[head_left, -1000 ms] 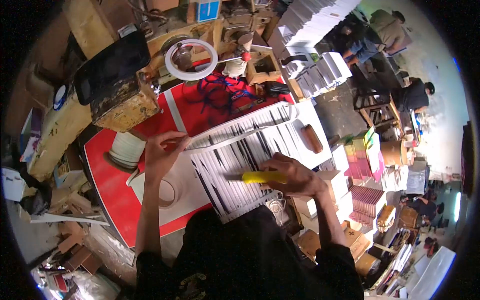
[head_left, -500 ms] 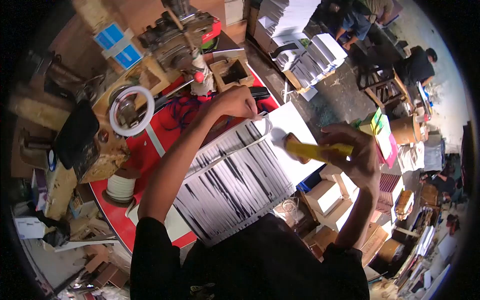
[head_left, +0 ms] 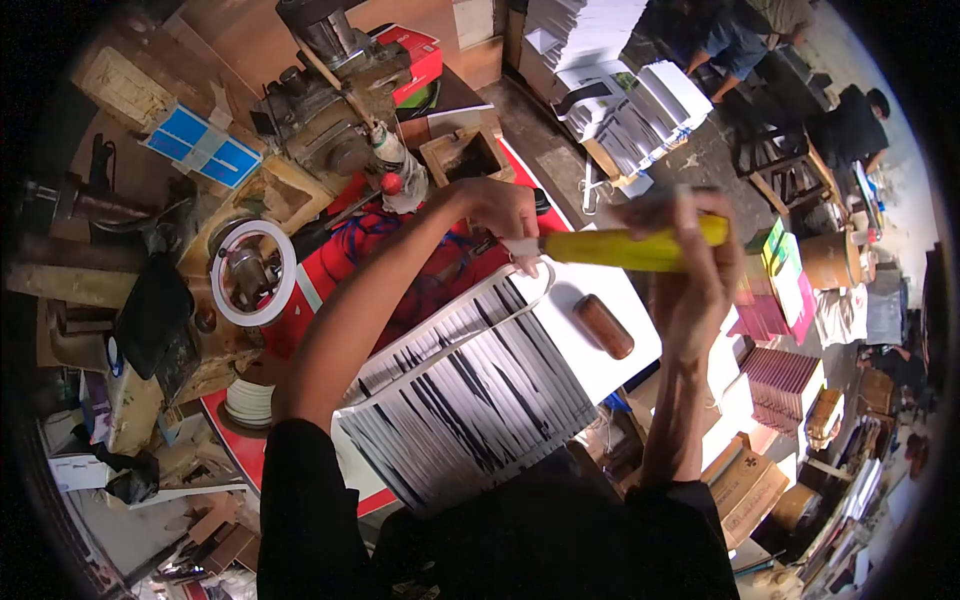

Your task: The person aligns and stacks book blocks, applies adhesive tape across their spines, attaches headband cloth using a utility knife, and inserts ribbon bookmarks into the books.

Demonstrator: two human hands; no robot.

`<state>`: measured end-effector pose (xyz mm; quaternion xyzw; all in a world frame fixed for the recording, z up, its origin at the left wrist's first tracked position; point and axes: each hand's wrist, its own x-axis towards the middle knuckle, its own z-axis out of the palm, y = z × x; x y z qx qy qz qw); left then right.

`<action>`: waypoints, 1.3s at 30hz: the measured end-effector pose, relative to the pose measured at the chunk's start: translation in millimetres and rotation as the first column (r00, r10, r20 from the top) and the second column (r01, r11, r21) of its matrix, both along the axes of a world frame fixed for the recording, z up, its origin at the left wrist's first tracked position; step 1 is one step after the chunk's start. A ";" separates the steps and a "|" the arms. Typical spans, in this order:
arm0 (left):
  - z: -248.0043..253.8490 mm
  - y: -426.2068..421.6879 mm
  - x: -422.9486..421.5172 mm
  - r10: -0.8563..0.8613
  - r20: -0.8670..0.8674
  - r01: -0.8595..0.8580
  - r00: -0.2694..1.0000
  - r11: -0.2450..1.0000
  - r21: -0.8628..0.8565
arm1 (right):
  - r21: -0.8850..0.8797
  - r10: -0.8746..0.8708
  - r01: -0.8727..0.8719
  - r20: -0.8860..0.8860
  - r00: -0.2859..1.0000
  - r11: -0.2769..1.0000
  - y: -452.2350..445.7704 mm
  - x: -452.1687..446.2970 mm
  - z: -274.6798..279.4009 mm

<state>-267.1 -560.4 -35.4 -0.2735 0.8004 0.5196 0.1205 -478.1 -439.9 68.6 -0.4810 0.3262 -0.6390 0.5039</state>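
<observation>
A stack of thin white-and-black-edged booklets [head_left: 470, 395] leans toward my body, with a white tape [head_left: 440, 345] running across it. At the stack's far corner, my left hand [head_left: 505, 215] is closed, its fingers pinching the end of the tape. My right hand [head_left: 700, 260] grips a yellow-handled cutter knife [head_left: 620, 250], held level above a white board [head_left: 640, 345]. The knife's pale tip points left and reaches my left fingertips; whether it touches the tape I cannot tell. A rounded brown wooden block [head_left: 603, 327] lies on the board.
The red tabletop [head_left: 235, 445] carries a spool of white tape [head_left: 250, 402], tangled blue cord [head_left: 365, 240] and a wooden box [head_left: 467, 157]. A metal machine [head_left: 335, 110] stands behind, a white ring [head_left: 252, 272] at left. Paper stacks [head_left: 585, 35] and other people are farther off.
My right hand has brought the knife up and left to my left fingers. The wooden block, partly covered before, now shows fully. The camera view has shifted slightly.
</observation>
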 end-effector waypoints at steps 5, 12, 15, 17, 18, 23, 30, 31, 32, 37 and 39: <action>8.3 -5.1 -2.6 0.019 0.074 -0.023 0.997 0.999 0.049 | -0.001 0.152 -0.156 -0.223 0.963 0.988 -4.7 31.7 7.8; -25.8 -9.5 9.1 0.096 -0.158 -0.096 0.983 0.995 0.004 | 0.024 0.172 -0.200 -0.621 0.765 0.979 -18.8 65.1 -10.0; -28.0 -4.5 14.4 0.148 -0.180 -0.152 0.972 0.988 -0.008 | -0.147 0.057 -0.219 -0.693 0.719 0.965 -18.5 72.2 -1.4; -28.8 -2.0 17.0 0.179 -0.196 -0.185 0.964 0.983 -0.017 | -0.121 0.072 -0.214 -0.692 0.718 0.969 -17.2 74.8 1.8; -30.2 -1.3 17.6 0.189 -0.202 -0.197 0.961 0.980 -0.018 | -0.111 0.079 -0.214 -0.693 0.717 0.970 -16.7 76.5 2.3; -33.5 1.3 20.5 0.239 -0.242 -0.255 0.940 0.966 -0.036 | -0.162 0.046 -0.236 -0.726 0.686 0.958 -13.3 87.1 -7.5; -36.5 7.6 23.4 0.303 -0.287 -0.333 0.909 0.941 -0.059 | -0.105 0.034 -0.173 -0.757 0.653 0.979 -8.8 100.8 -6.8; -36.6 7.8 23.6 0.310 -0.292 -0.342 0.904 0.938 -0.061 | -0.103 0.037 -0.177 -0.759 0.650 0.979 -9.3 102.1 -8.4; -36.6 7.5 23.7 0.315 -0.299 -0.349 0.900 0.935 -0.065 | -0.099 0.039 -0.168 -0.743 0.668 0.981 -10.0 103.5 -11.7; -39.4 9.0 23.6 0.344 -0.323 -0.383 0.882 0.921 -0.066 | -0.100 0.098 -0.222 -0.673 0.733 0.970 -17.3 105.3 -20.4; -39.6 7.8 23.5 0.353 -0.329 -0.396 0.876 0.916 -0.070 | -0.041 0.147 -0.237 -0.677 0.721 0.971 -20.3 105.9 -17.1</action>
